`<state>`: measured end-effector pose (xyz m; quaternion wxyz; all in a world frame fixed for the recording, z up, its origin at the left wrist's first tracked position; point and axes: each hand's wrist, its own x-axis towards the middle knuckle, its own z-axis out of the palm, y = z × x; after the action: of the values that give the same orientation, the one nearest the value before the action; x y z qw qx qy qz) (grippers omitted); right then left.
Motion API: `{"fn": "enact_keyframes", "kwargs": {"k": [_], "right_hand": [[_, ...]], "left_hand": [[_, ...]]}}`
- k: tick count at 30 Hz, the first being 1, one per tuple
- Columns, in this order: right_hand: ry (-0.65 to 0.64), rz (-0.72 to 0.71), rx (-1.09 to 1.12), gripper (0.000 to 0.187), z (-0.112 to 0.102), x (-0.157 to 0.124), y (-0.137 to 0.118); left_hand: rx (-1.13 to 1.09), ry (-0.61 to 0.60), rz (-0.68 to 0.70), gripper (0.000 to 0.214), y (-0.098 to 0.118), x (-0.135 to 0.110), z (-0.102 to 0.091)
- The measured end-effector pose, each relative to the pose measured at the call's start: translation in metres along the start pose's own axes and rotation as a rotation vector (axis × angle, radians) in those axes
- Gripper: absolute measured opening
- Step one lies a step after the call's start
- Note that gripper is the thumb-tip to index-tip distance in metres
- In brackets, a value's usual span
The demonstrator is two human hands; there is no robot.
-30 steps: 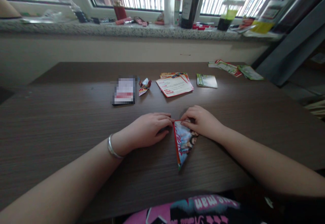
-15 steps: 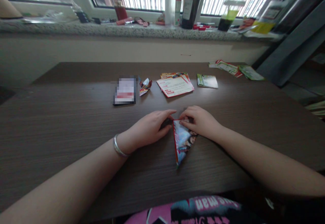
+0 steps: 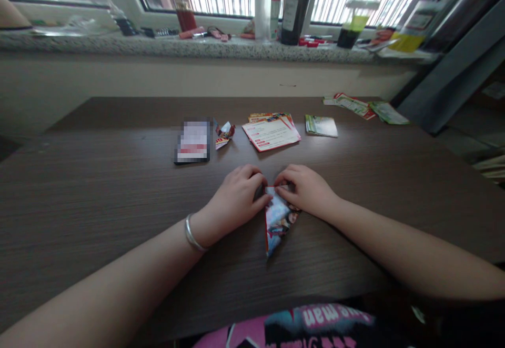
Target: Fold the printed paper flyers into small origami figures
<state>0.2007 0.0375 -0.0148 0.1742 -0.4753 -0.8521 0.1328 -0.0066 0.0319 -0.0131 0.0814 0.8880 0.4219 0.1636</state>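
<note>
A glossy printed paper (image 3: 279,219), folded into a narrow triangle with a red left edge, lies on the dark wooden table with its point toward me. My left hand (image 3: 244,192) pinches its upper left corner between thumb and fingers; a silver bangle circles that wrist. At the top edge, my right hand (image 3: 305,187) grips the paper, thumb on top and fingers curled behind. The hands are close together, and the fingertips behind the paper are partly hidden.
Beyond my hands lie a blurred-out phone-like slab (image 3: 192,141), a crumpled folded paper (image 3: 224,135), a stack of printed cards (image 3: 272,133) and a small booklet (image 3: 321,126). More leaflets (image 3: 355,107) rest at the far right. Bottles (image 3: 295,11) line the stone windowsill (image 3: 236,50).
My left fingers have closed onto the paper's upper left corner, where they were apart before. The paper and my right hand have shifted slightly left.
</note>
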Motion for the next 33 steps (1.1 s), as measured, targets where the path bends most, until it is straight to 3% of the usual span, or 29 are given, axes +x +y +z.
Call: {"fn": "enact_keyframes", "kwargs": {"k": [7,14,33], "right_hand": [[-0.003,-0.011,-0.052,0.016,0.001,0.000,-0.006],[-0.014,-0.015,-0.055,0.016,0.001,-0.001,-0.008],[-0.024,-0.122,-0.055,0.017,0.004,-0.001,-0.006]], "left_hand": [[0.068,-0.008,-0.146,0.028,0.013,0.001,-0.001],[-0.004,-0.044,-0.235,0.029,0.012,0.002,-0.001],[0.033,-0.037,-0.135,0.030,0.009,-0.005,-0.001]]}}
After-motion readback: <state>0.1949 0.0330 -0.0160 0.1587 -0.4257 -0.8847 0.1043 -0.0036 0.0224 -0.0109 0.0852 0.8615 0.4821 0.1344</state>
